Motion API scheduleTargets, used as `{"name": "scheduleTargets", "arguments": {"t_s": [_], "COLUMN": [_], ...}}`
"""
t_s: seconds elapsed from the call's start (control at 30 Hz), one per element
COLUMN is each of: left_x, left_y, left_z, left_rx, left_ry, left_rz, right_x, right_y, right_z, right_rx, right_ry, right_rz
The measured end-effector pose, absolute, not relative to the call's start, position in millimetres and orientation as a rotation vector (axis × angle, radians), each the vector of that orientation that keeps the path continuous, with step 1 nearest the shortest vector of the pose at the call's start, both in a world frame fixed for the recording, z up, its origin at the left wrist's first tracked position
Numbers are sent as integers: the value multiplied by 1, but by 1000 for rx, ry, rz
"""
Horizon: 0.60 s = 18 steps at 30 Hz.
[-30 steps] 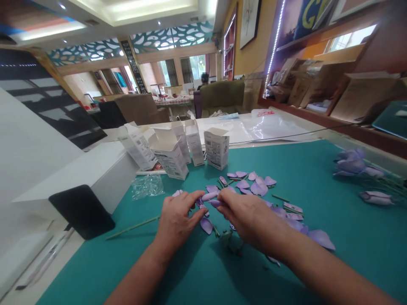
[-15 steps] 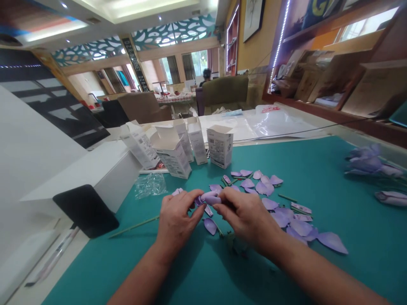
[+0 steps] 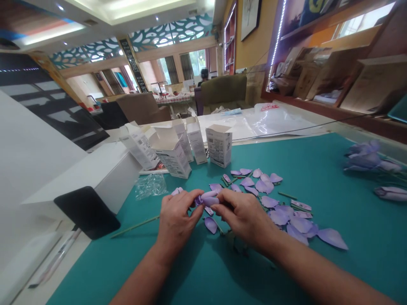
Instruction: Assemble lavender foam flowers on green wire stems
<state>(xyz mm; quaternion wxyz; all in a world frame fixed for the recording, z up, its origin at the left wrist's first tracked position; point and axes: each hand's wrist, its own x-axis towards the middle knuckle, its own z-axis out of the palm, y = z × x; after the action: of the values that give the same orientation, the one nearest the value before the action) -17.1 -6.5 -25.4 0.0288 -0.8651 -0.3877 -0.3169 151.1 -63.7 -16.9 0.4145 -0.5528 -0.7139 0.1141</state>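
Note:
Between my two hands is a small purple artificial flower (image 3: 210, 198), with several petals gathered together. My left hand (image 3: 178, 214) pinches its base, and a green stem (image 3: 135, 226) runs out to the left from behind that hand. The fingertips of my right hand (image 3: 244, 212) are closed on the petal tips. Loose purple petals (image 3: 278, 217) lie scattered on the green mat (image 3: 337, 178), to the right of and beyond my hands. One petal (image 3: 210, 225) rests just below the flower, near green leaves partly hidden by my right wrist.
Opened white boxes (image 3: 219, 146) stand along the mat's far edge. Crumpled clear plastic (image 3: 151, 186) lies at left, by a white box and a leaning black phone-like panel (image 3: 87, 212). A purple flower (image 3: 364, 156) and a bud (image 3: 391, 193) lie at far right.
The petals between my fingers have shifted slightly, their tips looking a little more spread. Both hands stay in nearly the same place; the camera view has moved slightly.

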Motion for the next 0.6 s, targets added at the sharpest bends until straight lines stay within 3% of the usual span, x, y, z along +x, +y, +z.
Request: {"name": "scheduleTargets", "arguments": {"t_s": [0.6], "left_x": [-17], "left_y": [-6], "left_z": [-28], "left_rx": [-2696], "left_ry": [-1206], "left_rz": [-895], "right_x": [152], "right_y": [-61], "right_z": [-23], "right_rx": [-1406], "right_ry": [-1852], "right_rz": [270]}}
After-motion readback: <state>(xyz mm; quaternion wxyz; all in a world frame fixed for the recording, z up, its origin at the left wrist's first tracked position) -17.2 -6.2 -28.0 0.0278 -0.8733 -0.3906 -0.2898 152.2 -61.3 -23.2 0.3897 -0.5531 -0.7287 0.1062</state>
